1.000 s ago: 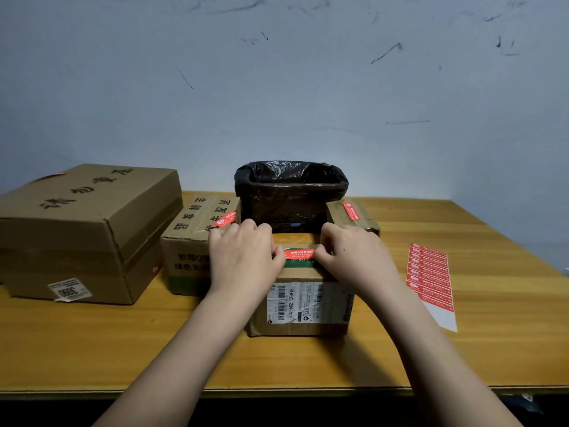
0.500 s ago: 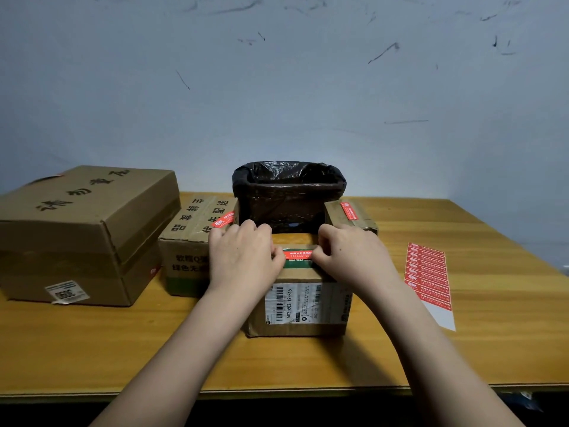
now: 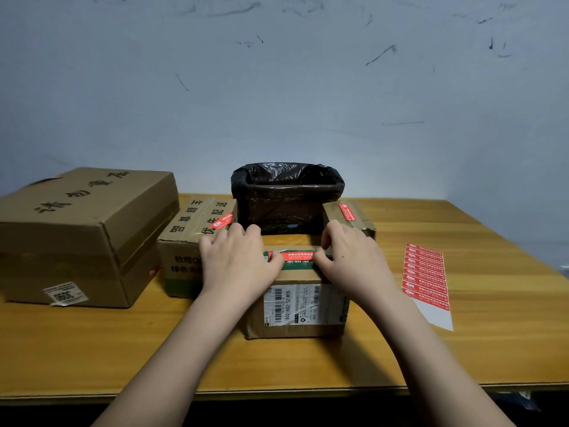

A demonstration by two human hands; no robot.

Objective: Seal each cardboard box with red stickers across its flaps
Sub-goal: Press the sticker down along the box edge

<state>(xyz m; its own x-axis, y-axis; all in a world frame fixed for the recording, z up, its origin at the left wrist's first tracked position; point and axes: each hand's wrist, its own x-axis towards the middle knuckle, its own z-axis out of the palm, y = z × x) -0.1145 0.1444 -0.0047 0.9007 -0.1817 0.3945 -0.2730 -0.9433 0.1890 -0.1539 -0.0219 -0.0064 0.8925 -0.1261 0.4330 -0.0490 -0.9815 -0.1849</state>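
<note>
- Pressing down on the top of the small box (image 3: pixel 297 306) at the near middle of the table (image 3: pixel 492 349), both hands flank the red sticker (image 3: pixel 297 256) lying across its flaps.
- The left hand (image 3: pixel 237 266) lies flat with fingers fairly straight, its thumb tip touching the sticker's left end; it grips nothing.
- The right hand (image 3: pixel 351 260) lies on the right part of the top, thumb at the sticker's right end; whether its fingers curl round the far edge I cannot tell.
- Only the sticker's middle shows between the two thumbs; both ends are hidden under them.
- Compared with half a second ago, hands, sticker and box sit in much the same place; the thumbs look slightly farther apart, though this is hard to judge.
- The sticker sheet (image 3: pixel 426 274) lies on the table to the right, apart from the box.
- Behind stand a medium box (image 3: pixel 187 238) and a little box (image 3: pixel 351 215), each bearing a red sticker, a large box (image 3: pixel 80 238) at far left, and a black-lined bin (image 3: pixel 286 195).
- The hands cover most of the small box's top; the print on the sticker is too small to read.
</note>
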